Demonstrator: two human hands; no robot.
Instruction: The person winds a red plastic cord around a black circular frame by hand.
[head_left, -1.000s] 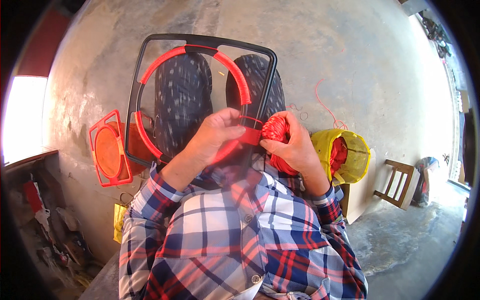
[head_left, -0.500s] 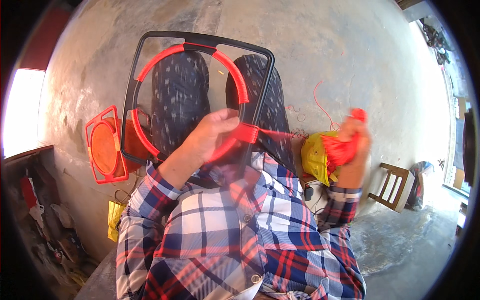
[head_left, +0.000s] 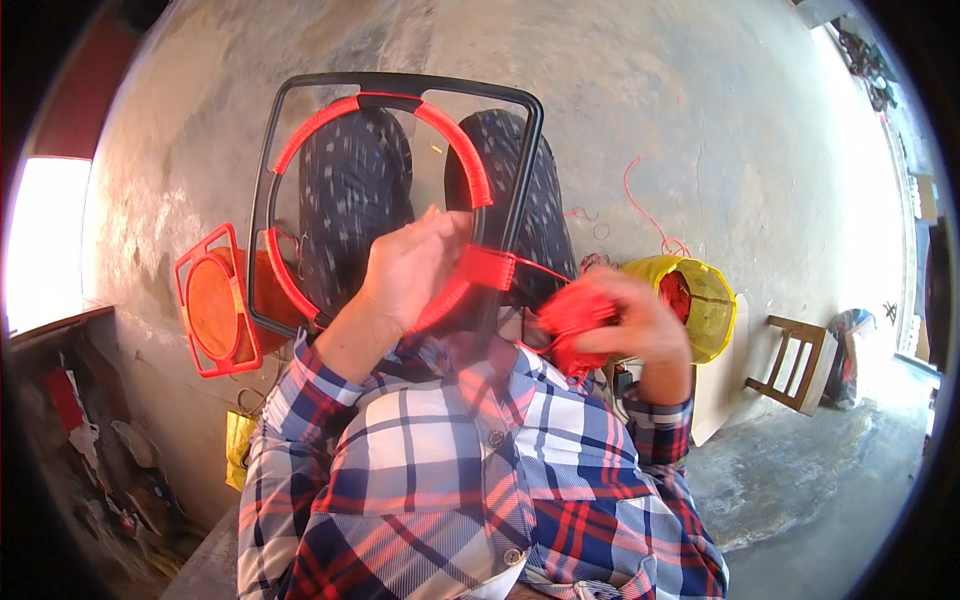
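Observation:
A black square frame (head_left: 528, 170) with a round inner ring lies tilted over my lap. Red cord (head_left: 478, 165) is wound tightly round several stretches of the ring, leaving bare black gaps. My left hand (head_left: 415, 265) is closed round the ring's lower right, beside a wide red wrapped band (head_left: 487, 268) that joins ring and outer bar. From that band a strand of cord runs right. My right hand (head_left: 645, 325) grips a loose bundle of red cord (head_left: 578, 325), just right of the frame; motion blurs its fingers a little.
A yellow bag (head_left: 712, 312) with red material inside stands on the floor to my right, near loose red cord (head_left: 640, 200). Beyond it is a small wooden stool (head_left: 790, 365). At left, a red frame (head_left: 245, 318) leans against an orange-brown round seat (head_left: 210, 310).
My right hand has swung left with the cord bundle, close to the frame, and the strand has gone from taut to slack. The yellow bag's opening now shows. My left hand stays at the ring.

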